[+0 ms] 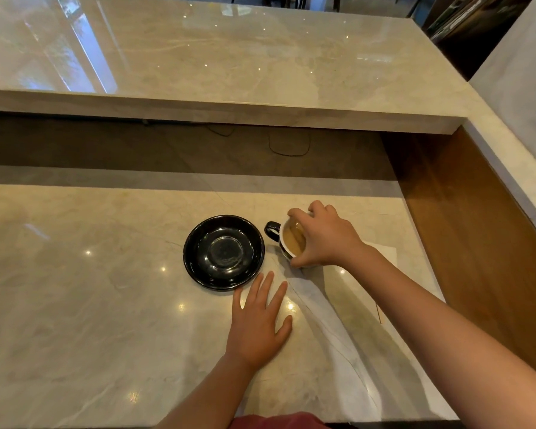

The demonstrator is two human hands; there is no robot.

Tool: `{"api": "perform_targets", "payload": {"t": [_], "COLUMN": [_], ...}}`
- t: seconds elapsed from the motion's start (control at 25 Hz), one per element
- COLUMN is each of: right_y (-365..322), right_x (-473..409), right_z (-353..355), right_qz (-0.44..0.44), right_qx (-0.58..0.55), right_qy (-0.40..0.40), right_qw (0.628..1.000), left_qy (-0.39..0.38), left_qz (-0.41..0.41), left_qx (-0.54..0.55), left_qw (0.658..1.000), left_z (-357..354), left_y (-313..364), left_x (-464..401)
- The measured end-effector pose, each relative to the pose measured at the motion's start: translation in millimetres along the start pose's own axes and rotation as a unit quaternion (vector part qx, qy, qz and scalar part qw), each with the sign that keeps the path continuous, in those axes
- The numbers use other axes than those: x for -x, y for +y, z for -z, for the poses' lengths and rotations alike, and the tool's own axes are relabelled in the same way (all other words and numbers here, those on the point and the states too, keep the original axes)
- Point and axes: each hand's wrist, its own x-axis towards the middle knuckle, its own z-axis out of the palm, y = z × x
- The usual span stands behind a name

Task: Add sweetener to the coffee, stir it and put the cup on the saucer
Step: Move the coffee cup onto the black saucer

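Note:
A black glossy saucer lies on the marble counter with nothing on it. Just to its right stands a black cup with a white inside, holding light brown coffee, its handle pointing left toward the saucer. My right hand grips the cup from above and the right, fingers over the rim. My left hand rests flat on the counter just below the saucer, fingers spread, holding nothing. I see no spoon or sweetener packet.
A white napkin or paper lies under my right forearm. A thin stick-like item lies near the counter's right edge. A raised marble ledge runs across behind, and a wooden side panel closes the right.

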Motion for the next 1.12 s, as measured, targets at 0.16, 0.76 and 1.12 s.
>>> {"api": "perform_targets", "payload": {"t": [0.16, 0.76, 1.12], "right_y": [-27.9, -103.6, -113.2], "right_x": [-11.9, -51.5, -54.9], "right_z": [11.4, -11.7, -14.4], "right_qz": [0.052, 0.149, 0.142], "right_qx": [-0.01, 0.001, 0.022], "right_qy": [0.018, -0.012, -0.033], "right_qw": [0.998, 0.989, 0.989], "left_qy": [-0.002, 0.005, 0.007], "left_qz": [0.006, -0.004, -0.002], "left_qx": [0.007, 0.025, 0.016], "left_qw": [1.0, 1.0, 1.0], "left_z": [0.3, 5.1, 8.5], "left_y": [0.3, 0.4, 1.3], "left_x": [-0.2, -0.5, -0.6]}}
